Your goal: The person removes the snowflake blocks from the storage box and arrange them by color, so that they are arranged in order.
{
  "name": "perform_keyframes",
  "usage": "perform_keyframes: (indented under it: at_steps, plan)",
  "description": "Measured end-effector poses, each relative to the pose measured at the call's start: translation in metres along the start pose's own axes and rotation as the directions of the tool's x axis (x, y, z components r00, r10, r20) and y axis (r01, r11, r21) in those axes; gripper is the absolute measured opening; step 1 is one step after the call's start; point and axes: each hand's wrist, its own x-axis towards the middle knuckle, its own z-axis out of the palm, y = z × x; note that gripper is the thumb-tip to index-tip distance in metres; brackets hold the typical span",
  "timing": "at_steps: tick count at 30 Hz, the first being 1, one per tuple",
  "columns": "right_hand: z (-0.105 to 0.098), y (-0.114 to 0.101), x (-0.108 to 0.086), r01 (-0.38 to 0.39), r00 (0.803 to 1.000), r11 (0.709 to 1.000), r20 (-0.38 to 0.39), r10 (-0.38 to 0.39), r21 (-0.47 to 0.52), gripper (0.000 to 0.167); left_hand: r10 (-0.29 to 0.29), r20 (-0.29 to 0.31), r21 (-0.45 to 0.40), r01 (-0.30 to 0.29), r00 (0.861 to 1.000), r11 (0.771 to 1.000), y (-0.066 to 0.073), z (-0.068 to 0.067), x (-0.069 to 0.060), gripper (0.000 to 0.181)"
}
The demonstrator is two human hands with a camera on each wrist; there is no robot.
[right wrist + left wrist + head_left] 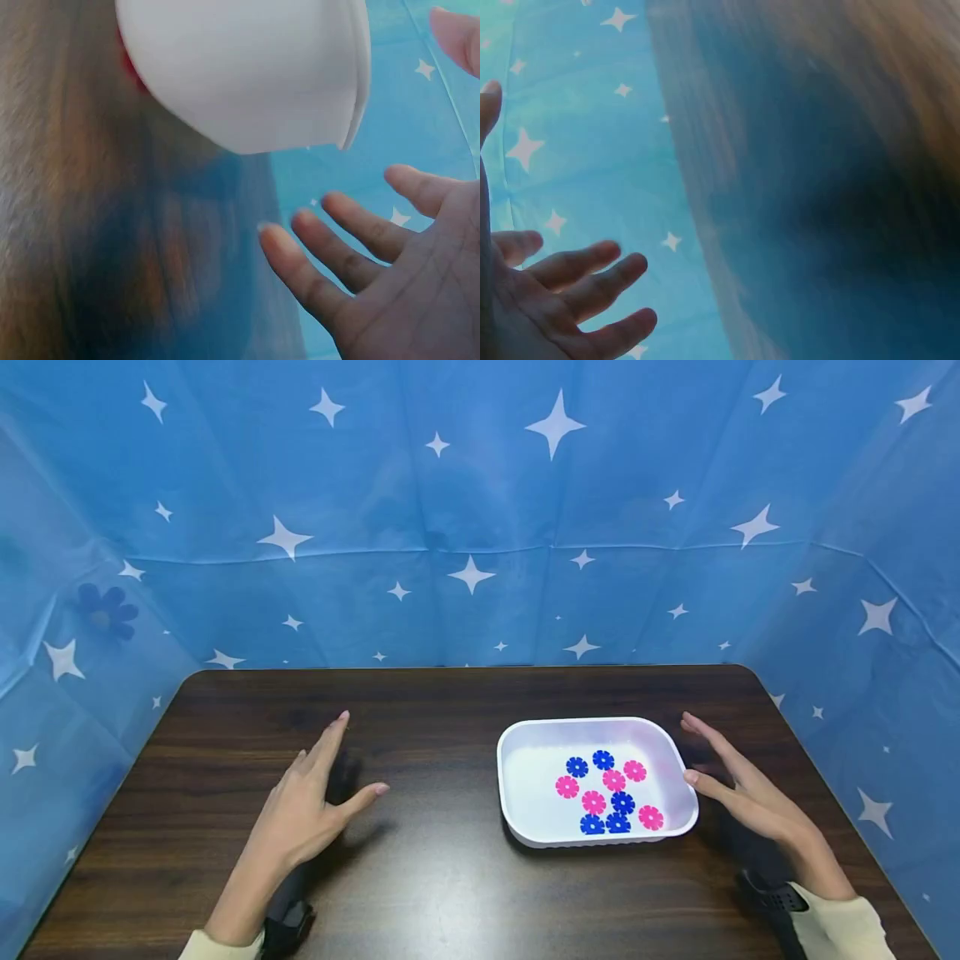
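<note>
A white plastic tray [525, 785] with rounded corners is on the table, right of the middle. Inside it lie several pink flower-shaped discs [567, 787] and several blue flower-shaped discs [577, 767], grouped toward the tray's right half. My right hand [753, 797] hovers by the tray's right end, fingers spread and its thumb tip close to the rim. From the right wrist view, this hand [405, 255] is apart from the tray wall [247, 67]. Well left of the tray, my left hand [300, 814] is held above the table with fingers extended, holding nothing.
The dark wood-grain table [420, 727] has rounded far corners. A blue curtain with white stars [480, 510] hangs behind it and along both sides. A small red patch [133, 67] shows beside the tray's wall; what it is cannot be made out.
</note>
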Motion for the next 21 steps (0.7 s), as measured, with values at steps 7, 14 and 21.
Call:
perform_keyframes:
  at_steps: [7, 14, 21]
  plan:
    - [0.003, 0.005, 0.006, 0.086, 0.996, 0.989, 0.005, -0.087, 0.124, 0.075, 0.012, -0.026, -0.082, -0.014, 1.0, 0.997, 0.025, 0.007, 0.005, 0.099]
    - [0.003, 0.014, 0.006, 0.127, 0.985, 0.932, 0.07, -0.159, 0.34, 0.074, 0.113, -0.062, -0.228, -0.125, 0.992, 0.966, 0.054, 0.017, 0.017, 0.091]
    - [-0.001, 0.021, 0.005, 0.134, 0.974, 0.881, 0.103, -0.201, 0.455, 0.072, 0.213, -0.051, -0.358, -0.217, 0.976, 0.908, 0.085, 0.024, 0.032, 0.083]
